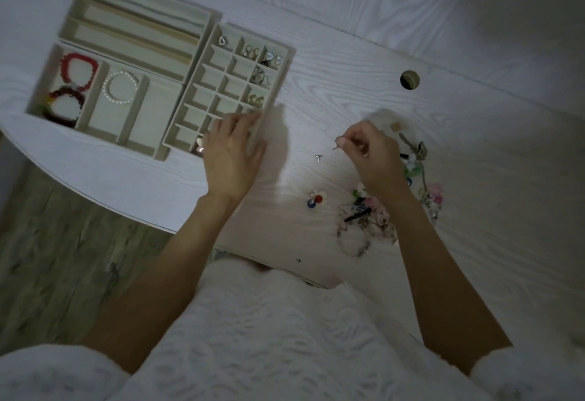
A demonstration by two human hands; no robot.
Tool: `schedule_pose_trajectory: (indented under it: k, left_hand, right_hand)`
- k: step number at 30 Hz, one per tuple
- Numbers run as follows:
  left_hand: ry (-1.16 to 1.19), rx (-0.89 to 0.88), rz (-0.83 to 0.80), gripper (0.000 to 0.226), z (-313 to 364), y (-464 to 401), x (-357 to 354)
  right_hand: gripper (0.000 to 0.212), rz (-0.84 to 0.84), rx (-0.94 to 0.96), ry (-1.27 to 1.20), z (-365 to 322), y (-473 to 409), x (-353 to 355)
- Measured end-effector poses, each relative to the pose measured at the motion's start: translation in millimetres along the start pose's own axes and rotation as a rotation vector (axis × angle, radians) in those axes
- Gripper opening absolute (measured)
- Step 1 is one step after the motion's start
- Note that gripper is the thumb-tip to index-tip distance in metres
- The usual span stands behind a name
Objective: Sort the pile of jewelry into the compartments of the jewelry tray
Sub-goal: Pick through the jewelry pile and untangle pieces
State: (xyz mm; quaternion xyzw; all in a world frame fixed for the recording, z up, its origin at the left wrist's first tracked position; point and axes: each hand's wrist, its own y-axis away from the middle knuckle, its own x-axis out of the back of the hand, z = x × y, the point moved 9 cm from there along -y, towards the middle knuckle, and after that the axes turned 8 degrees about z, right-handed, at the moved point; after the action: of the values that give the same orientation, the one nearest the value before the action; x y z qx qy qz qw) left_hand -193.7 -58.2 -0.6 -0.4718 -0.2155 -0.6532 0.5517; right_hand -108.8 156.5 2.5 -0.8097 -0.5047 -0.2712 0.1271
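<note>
I see right hand [368, 150] fingers [346, 142] pinching tiny thin metal piece [338, 143], frame centre-right. Left hand [234, 153] flat, released, on cream gridded jewelry tray [202, 52]. Tangled pile of beaded jewelry [373, 220] on white woodgrain bench [474, 179]. Risk: piece slips from weak pinch.

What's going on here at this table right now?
A person is sorting jewelry into cream trays. Their right hand pinches a small thin piece just above the jewelry pile, while the left hand rests on the near corner of the grid tray. A few grid compartments already hold earrings, and bracelets lie in the tray beside it.
</note>
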Motion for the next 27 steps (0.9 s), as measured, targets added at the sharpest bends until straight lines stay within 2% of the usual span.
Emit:
schedule_pose_trajectory:
  k: [2, 4, 7, 10, 12, 16, 20, 25, 27]
  left_hand:
    - [0.207, -0.038, -0.085, 0.038, 26.3, -0.3, -11.3]
    - [0.41, -0.005, -0.273, 0.043, 53.8, 3.3, -35.5]
    - [0.548, 0.015, -0.543, 0.05, 91.7, 11.2, -68.9]
    - [0.648, 0.05, -0.702, 0.032, 111.2, 17.4, -86.3]
    - [0.646, 0.078, -0.728, 0.015, 112.1, 19.1, -89.8]
    - [0.714, 0.193, -0.741, 0.012, 99.3, 23.8, -82.7]
    - [0.785, 0.269, -0.733, 0.008, 82.7, 28.0, -68.9]
    - [0.796, 0.4, -0.603, 0.015, 52.9, 20.7, -52.7]
    - [0.778, 0.433, -0.557, 0.011, 46.2, 15.9, -46.1]
  right_hand:
    - [0.004, 0.035, -0.038, -0.117, -9.5, 3.4, 16.0]
    - [0.004, 0.06, -0.062, -0.201, -14.8, 6.5, 28.2]
    - [0.003, 0.098, -0.04, -0.26, -22.9, 8.0, 43.4]
    - [0.009, 0.107, -0.023, -0.313, -27.4, 8.9, 54.0]
    - [0.012, 0.146, -0.044, -0.333, -23.3, 10.3, 63.0]
    - [0.009, 0.233, -0.177, -0.453, 2.3, 13.3, 74.1]
    - [0.006, 0.229, -0.333, -0.518, 32.4, 19.7, 69.2]
    - [0.019, 0.164, -0.329, -0.338, 54.6, 23.4, 59.6]
    - [0.019, 0.149, -0.247, -0.194, 53.0, 20.9, 56.5]
